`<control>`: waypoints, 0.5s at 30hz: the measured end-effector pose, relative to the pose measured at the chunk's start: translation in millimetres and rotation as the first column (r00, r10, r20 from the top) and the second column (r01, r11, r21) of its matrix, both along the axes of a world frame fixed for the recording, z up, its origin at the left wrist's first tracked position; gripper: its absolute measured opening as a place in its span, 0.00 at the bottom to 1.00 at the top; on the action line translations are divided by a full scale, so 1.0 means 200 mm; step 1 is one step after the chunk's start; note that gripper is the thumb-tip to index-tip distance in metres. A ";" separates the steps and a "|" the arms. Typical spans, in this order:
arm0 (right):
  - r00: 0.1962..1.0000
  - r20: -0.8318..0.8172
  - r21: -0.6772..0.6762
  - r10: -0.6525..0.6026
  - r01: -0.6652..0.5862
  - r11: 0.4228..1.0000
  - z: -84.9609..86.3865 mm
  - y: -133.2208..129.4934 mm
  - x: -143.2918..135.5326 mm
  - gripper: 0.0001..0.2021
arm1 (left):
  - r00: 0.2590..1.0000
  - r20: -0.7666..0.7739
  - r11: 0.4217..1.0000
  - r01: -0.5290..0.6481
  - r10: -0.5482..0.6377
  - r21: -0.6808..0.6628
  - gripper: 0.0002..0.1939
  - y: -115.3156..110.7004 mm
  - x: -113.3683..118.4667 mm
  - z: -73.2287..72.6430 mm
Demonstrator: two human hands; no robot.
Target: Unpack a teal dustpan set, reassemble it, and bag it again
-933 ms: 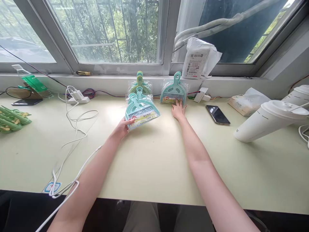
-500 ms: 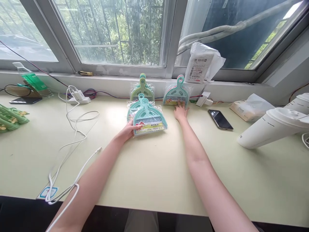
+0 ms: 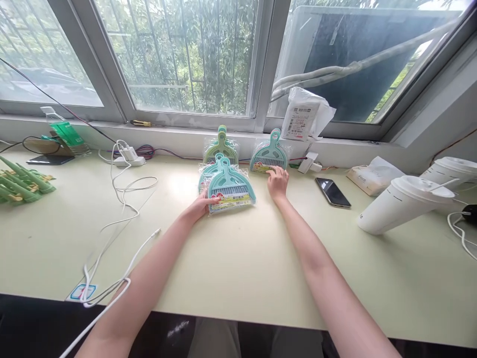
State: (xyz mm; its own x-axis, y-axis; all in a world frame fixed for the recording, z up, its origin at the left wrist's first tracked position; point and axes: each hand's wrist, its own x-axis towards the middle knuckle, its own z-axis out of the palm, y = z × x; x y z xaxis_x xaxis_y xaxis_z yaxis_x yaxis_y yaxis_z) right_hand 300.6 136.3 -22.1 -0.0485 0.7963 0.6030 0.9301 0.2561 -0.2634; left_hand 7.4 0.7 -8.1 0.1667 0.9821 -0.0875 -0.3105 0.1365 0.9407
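Note:
My left hand (image 3: 201, 206) is closed on the lower left corner of a mint-green dustpan and brush set (image 3: 231, 186) in clear plastic. Its thumb lies over the printed label. Right behind this set stands a second mint-green set (image 3: 205, 172), partly covered. Farther back, green dustpan sets (image 3: 222, 149) lean against the sill wall. My right hand (image 3: 278, 181) is at the lower edge of another stack of wrapped dustpan sets (image 3: 269, 151), a mint-green one in front. Its fingers are loosely bent and apart, and contact with the package is hard to make out.
To the right lie a phone (image 3: 333, 192) and a tissue pack (image 3: 374, 176), with a white lidded cup (image 3: 402, 204) beside them. White cables (image 3: 126, 214) trail across the left side near a power strip (image 3: 128, 161). A green-labelled bottle (image 3: 67, 132) leans at the back left.
My right hand's fingers have gone from spread on the right stack's front to bent at its lower edge. The view has tilted slightly; my left hand keeps its hold.

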 end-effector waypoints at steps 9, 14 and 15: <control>0.960 0.094 0.044 0.264 -0.269 0.962 0.09 -0.56 0.08 0.20 | 0.999 -0.021 0.997 0.033 -0.032 0.064 0.35 0.02 0.24 0.06; 0.931 -0.009 -0.093 0.364 -0.363 0.927 0.10 -0.72 0.07 0.20 | 0.996 0.058 0.990 -0.074 0.067 0.119 0.35 0.01 0.52 0.09; 0.928 -0.067 -0.120 0.365 -0.371 0.921 0.09 -0.73 0.07 0.21 | 0.992 0.086 0.987 -0.105 0.095 0.119 0.36 0.00 0.55 0.08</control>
